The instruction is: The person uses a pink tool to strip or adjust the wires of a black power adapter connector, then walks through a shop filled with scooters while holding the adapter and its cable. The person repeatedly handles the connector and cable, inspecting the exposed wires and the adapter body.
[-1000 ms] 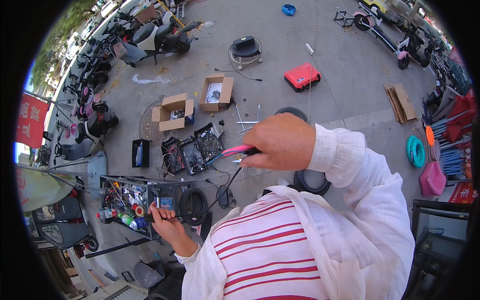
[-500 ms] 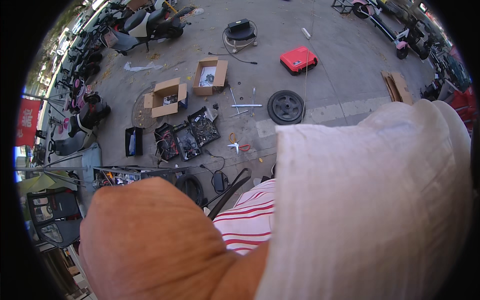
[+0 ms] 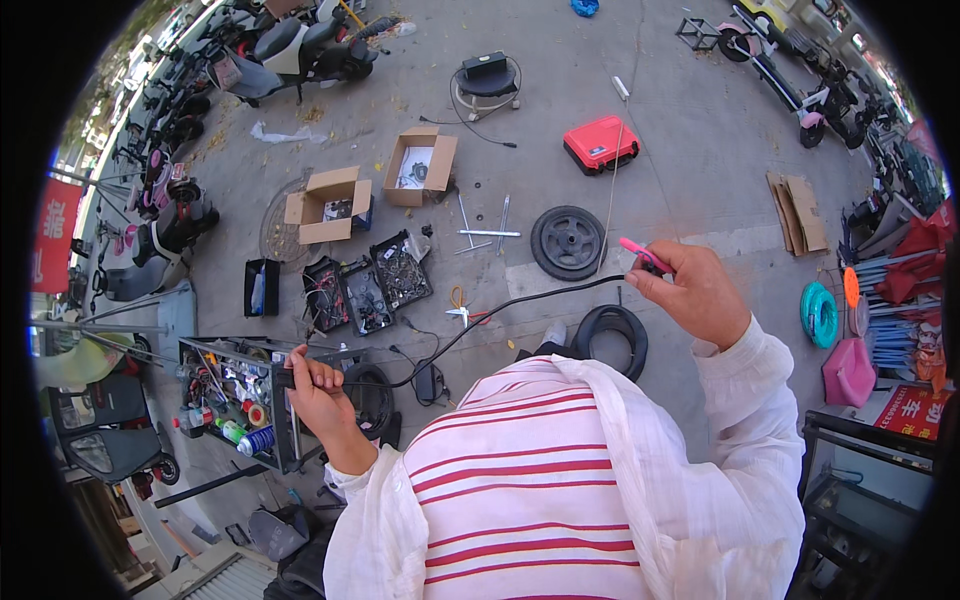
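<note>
My right hand [image 3: 705, 290] is closed, pinching a pink-and-black piece [image 3: 645, 254] between thumb and fingers. From it a black cable [image 3: 540, 296] runs in a sagging curve across to my left hand [image 3: 325, 400], whose fingers are curled round its other end. What the pink piece is I cannot make out. Beyond the cable, orange-handled scissors [image 3: 460, 304] lie on the ground. A charger-like black box [image 3: 430, 383] with its cord sits below the cable. Just beside my left hand stands a metal-framed cart [image 3: 285, 425] holding cans and tools.
Open cardboard boxes [image 3: 325, 226], black parts trays [image 3: 403, 270], a wheel [image 3: 568, 243] and a red case [image 3: 602, 145] lie ahead. A loose tyre [image 3: 612, 340] is near my right arm. Parked scooters [image 3: 295, 50] line the left; a teal hose coil [image 3: 819, 313] is at right.
A hand and white sleeve that filled the lower view close up have moved away. Both hands now show apart, with the black cable stretched between them.
</note>
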A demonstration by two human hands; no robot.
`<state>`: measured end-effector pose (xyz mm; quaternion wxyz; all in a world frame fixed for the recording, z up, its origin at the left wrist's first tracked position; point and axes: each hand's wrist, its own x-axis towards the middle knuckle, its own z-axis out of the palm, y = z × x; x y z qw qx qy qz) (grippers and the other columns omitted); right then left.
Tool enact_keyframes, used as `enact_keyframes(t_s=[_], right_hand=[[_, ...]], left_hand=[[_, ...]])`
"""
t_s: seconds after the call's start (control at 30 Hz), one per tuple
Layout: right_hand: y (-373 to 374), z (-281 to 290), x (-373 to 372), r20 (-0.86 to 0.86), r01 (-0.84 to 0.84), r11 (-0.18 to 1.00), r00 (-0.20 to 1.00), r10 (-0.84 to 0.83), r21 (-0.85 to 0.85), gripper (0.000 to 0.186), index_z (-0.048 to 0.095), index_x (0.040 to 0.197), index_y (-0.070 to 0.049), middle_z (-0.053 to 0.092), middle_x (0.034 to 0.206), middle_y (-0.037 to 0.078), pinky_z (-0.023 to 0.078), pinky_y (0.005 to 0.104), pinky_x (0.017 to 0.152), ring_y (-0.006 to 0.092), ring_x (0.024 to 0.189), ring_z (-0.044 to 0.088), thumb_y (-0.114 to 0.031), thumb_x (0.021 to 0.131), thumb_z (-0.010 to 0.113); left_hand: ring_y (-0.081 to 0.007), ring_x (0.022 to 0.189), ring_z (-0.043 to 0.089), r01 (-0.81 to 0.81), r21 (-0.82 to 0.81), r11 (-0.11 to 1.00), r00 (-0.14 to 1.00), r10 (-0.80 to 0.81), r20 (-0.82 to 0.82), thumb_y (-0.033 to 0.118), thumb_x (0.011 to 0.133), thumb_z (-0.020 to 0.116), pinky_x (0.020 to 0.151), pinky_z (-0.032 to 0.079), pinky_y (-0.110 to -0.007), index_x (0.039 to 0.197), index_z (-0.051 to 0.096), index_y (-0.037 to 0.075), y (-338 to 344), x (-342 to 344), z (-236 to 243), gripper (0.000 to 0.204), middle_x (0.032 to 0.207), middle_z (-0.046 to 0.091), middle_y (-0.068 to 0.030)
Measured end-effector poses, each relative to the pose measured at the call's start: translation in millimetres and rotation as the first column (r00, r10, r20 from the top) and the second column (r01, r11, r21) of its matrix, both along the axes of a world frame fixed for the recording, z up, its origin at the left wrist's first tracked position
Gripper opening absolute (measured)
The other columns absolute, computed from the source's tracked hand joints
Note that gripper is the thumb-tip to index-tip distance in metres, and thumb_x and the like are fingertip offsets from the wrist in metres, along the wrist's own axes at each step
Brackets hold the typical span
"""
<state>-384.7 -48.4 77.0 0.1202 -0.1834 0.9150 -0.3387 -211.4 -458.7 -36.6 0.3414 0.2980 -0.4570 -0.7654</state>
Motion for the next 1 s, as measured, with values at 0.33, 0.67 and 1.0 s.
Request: enact_keyframes(t_s=[0.33, 0.67, 1.0], right_hand=[[69.6, -136.3, -57.6, 0.185, 0.497, 0.846, 0.865, -0.466, -0.192, 0.021, 0.063, 0.088, 0.002, 0.058, 0.067, 0.007, 0.043, 0.0295, 0.059, 0.0124, 0.062, 0.050, -0.018, 0.084, 0.067], [64.3, -162.7, -171.7, 0.178, 0.440, 0.882, 0.894, -0.412, -0.169, 0.020, 0.064, 0.092, 0.000, 0.064, 0.075, 0.014, 0.046, 0.0327, 0.063, 0.0211, 0.065, 0.058, -0.018, 0.084, 0.066], [5.5, -190.8, -344.8, 0.175, 0.493, 0.862, 0.865, -0.471, -0.121, 0.016, 0.065, 0.093, -0.002, 0.059, 0.069, 0.008, 0.043, 0.0304, 0.059, 0.0160, 0.062, 0.050, -0.016, 0.085, 0.066]], left_hand=[[-0.0045, 0.051, 0.034, 0.136, -0.006, 0.991, 0.990, -0.136, 0.026, 0.022, 0.099, 0.051, 0.048, 0.030, -0.023, 0.099, 0.057, 0.005, 69.0, -144.4, 12.6, 0.018, 0.060, 0.035, 0.0054], [-0.0034, 0.051, 0.033, 0.119, -0.064, 0.991, 0.989, -0.113, 0.095, 0.023, 0.098, 0.054, 0.047, 0.029, -0.022, 0.097, 0.058, 0.004, 84.9, -253.0, 4.3, 0.020, 0.059, 0.037, 0.0059], [-0.0019, 0.049, 0.032, 0.170, 0.039, 0.985, 0.964, -0.174, 0.203, 0.022, 0.098, 0.055, 0.045, 0.029, -0.020, 0.098, 0.056, 0.005, 14.7, -447.6, -42.9, 0.016, 0.059, 0.035, 0.0073]])
